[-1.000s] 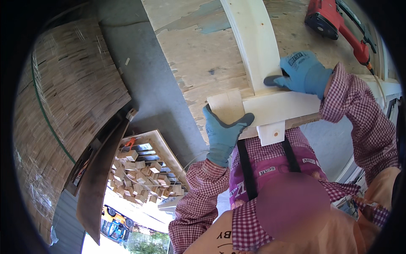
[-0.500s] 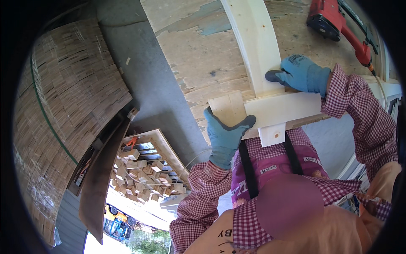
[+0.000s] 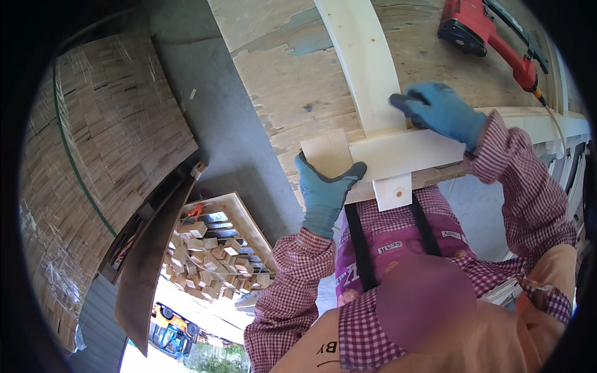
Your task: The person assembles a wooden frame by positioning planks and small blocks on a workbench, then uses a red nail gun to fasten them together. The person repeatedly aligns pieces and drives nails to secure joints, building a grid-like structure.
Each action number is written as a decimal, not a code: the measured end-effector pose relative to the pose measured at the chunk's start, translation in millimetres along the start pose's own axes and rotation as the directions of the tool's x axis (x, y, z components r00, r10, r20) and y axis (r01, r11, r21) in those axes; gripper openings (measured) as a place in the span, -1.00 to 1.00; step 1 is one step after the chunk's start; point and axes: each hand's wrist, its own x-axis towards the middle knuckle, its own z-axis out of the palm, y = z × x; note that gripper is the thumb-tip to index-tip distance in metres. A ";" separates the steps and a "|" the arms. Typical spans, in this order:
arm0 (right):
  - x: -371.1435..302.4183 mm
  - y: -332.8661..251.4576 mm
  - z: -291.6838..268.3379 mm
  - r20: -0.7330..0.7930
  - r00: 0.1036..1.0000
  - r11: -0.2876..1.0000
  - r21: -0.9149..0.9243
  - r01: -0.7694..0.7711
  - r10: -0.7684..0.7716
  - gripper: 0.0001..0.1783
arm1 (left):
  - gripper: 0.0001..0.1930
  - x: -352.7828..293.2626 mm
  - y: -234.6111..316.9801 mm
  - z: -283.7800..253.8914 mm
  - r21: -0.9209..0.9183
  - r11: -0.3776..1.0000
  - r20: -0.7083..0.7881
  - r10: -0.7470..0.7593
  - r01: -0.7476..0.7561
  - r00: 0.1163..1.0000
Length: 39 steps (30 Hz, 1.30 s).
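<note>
My left hand (image 3: 324, 196), in a blue glove with dark fingertips, grips a small wooden block (image 3: 328, 153) at the left end of a pale crosswise board (image 3: 407, 153). The thumb lies over the block's lower right corner. A long pale plank (image 3: 365, 65) runs from the far side down to this board. A short pale piece with a knot (image 3: 393, 192) sticks out below the board, toward my body. My right hand (image 3: 443, 112), gloved alike, is over the right edge of the plank, above the crosswise board. Its fingers look bent but are blurred.
A red nail gun (image 3: 482, 34) with a hose lies at the worktable's far right. The worn plywood worktop (image 3: 283, 81) spreads under the boards. On the left stand a strapped stack of wood (image 3: 118, 118) and a bin of loose wooden blocks (image 3: 214, 261).
My right hand has come off its hold on the plank, its thumb now raised. My left hand keeps its grip on the block. The whole view has shifted slightly.
</note>
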 end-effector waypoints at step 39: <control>-56.8 59.2 49.2 -0.134 0.897 0.715 -0.657 0.238 -0.421 -0.23 | -0.12 -4.8 10.7 2.6 -0.143 0.989 0.016 -0.031 0.033 0.999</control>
